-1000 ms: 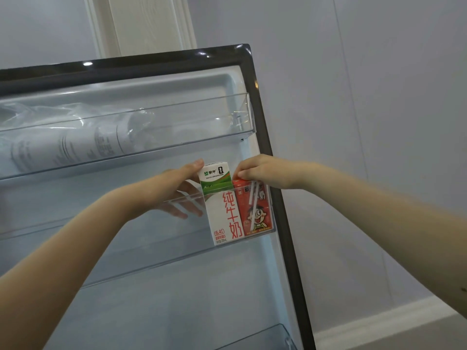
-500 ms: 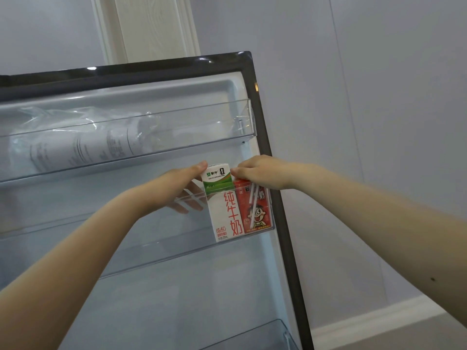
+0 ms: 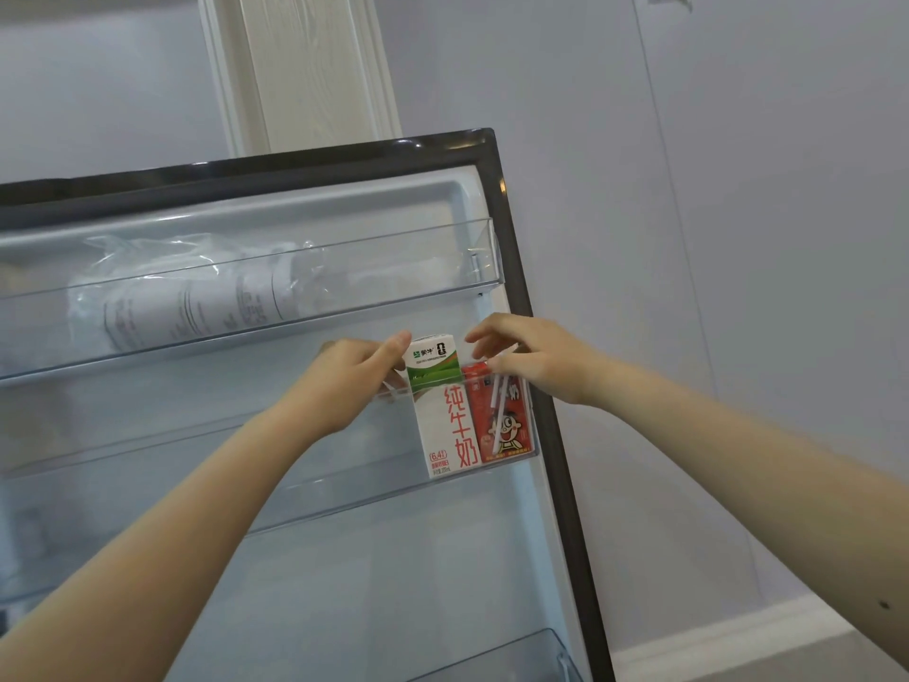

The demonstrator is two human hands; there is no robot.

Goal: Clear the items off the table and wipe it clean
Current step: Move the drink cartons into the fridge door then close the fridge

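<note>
A white milk carton (image 3: 445,420) with a green top and red characters stands upright at the right end of the middle door shelf (image 3: 196,438) of an open fridge door. A red drink carton (image 3: 502,425) with a cartoon face and a straw stands right beside it, against the shelf's end. My left hand (image 3: 354,381) grips the white carton near its top, thumb on its front left corner and fingers behind. My right hand (image 3: 536,359) hovers over the red carton with fingers loosely spread, its fingertips at the carton's top edge.
The upper door shelf (image 3: 484,258) holds a plastic-wrapped roll of printed paper (image 3: 196,307). A lower shelf (image 3: 497,654) shows at the bottom. The door's dark frame (image 3: 514,287) runs along the right, with a pale wall and a white baseboard (image 3: 738,637) beyond.
My right hand's fingers have lifted and spread off the top of the red carton. The left hand stays on the white carton. Both cartons stand where they were.
</note>
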